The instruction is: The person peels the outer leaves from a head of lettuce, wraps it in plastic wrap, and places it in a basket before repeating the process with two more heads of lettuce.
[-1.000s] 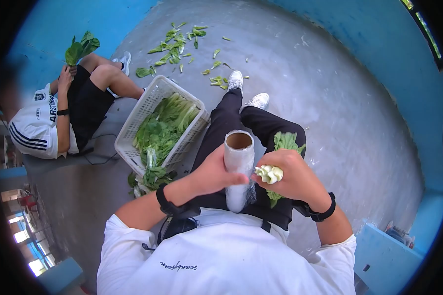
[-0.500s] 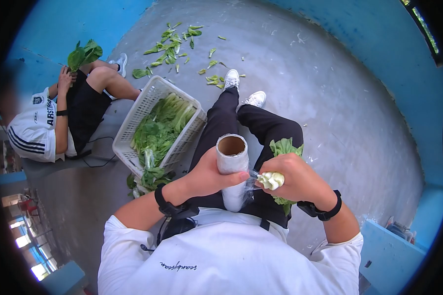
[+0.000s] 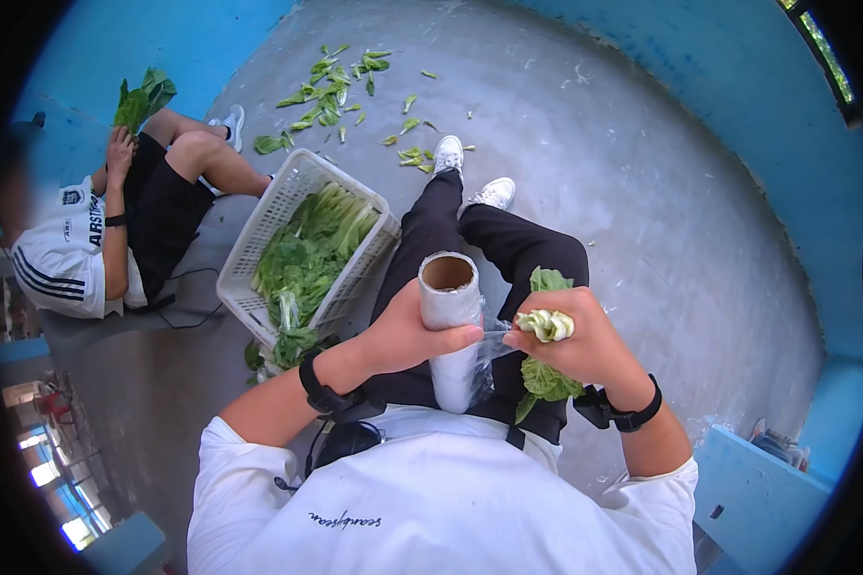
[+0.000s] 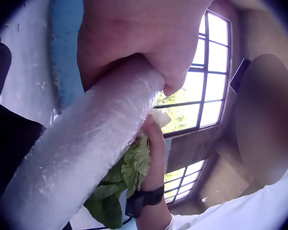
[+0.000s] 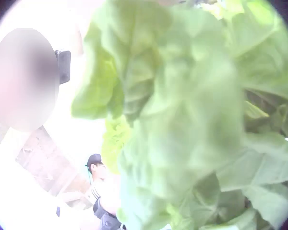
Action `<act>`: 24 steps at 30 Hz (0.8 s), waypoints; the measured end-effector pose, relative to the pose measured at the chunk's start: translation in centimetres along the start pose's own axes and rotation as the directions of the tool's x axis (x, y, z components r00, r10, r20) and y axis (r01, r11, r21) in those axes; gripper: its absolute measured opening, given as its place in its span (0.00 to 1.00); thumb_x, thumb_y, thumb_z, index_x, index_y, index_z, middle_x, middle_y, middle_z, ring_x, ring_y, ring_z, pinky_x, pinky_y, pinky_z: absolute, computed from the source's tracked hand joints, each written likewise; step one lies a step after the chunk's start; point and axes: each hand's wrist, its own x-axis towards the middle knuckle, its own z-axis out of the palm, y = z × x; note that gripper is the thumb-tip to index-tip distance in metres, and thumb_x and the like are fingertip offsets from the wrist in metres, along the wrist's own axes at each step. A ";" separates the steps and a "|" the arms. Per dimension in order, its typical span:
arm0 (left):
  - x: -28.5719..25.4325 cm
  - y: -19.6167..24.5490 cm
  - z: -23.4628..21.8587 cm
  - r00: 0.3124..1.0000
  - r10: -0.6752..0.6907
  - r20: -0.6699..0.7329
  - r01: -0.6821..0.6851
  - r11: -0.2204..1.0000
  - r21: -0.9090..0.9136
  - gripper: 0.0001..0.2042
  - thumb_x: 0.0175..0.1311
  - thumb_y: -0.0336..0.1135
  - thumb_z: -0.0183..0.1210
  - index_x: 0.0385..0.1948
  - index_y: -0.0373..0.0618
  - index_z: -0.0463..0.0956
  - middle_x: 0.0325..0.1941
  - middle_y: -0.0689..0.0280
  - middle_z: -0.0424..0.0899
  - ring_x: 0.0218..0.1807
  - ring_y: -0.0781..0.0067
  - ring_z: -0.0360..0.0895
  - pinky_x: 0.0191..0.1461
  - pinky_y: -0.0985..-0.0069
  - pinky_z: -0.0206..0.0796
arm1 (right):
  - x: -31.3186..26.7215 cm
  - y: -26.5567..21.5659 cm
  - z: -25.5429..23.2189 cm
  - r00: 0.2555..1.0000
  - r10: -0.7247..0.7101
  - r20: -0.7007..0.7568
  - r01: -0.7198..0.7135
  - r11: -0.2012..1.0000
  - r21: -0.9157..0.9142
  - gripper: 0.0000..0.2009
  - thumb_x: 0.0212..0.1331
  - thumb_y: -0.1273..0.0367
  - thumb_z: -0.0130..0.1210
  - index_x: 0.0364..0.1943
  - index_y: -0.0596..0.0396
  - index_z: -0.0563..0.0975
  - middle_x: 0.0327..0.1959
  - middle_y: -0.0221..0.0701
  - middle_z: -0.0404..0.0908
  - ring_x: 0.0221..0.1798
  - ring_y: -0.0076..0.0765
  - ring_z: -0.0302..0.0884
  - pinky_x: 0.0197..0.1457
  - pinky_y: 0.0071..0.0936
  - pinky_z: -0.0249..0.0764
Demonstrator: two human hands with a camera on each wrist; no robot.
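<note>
Over the wearer's lap, logged by me from a distance: 1 roll of clear plastic film, standing nearly upright, its open cardboard end up.

- Left of the roll: 1 left hand, gripping it. The thumb lies across the near side; the fingers curl round the far side, partly hidden. I judge this grip is there to steady the roll against the pull of the film.
- Right of the roll: 1 right hand, fingers curled round 1 bunch of leafy greens, pale stem ends up, leaves hanging below the fist. The thumb side seems to pinch the film; I cannot tell how the hidden fingertips lie.
- Between roll and right hand: 1 loose stretch of film, drawn out narrow, probably kept taut by holding the hands apart.
- Beyond the roll, to its left: 1 white basket of greens; farther off, loose leaves on the floor.
- Far left of the roll: 1 seated person with leaves in hand.
</note>
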 end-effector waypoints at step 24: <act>-1.6 2.2 -1.5 0.995 0.020 -0.097 -0.022 1.000 -0.020 0.20 0.58 0.33 0.65 0.48 0.47 0.63 0.37 0.59 0.80 0.45 0.63 0.82 0.53 0.56 0.77 | -0.7 2.8 -0.1 0.945 0.326 0.005 -0.324 0.943 -0.080 0.08 0.53 0.72 0.69 0.26 0.62 0.80 0.19 0.28 0.78 0.25 0.20 0.72 0.31 0.27 0.70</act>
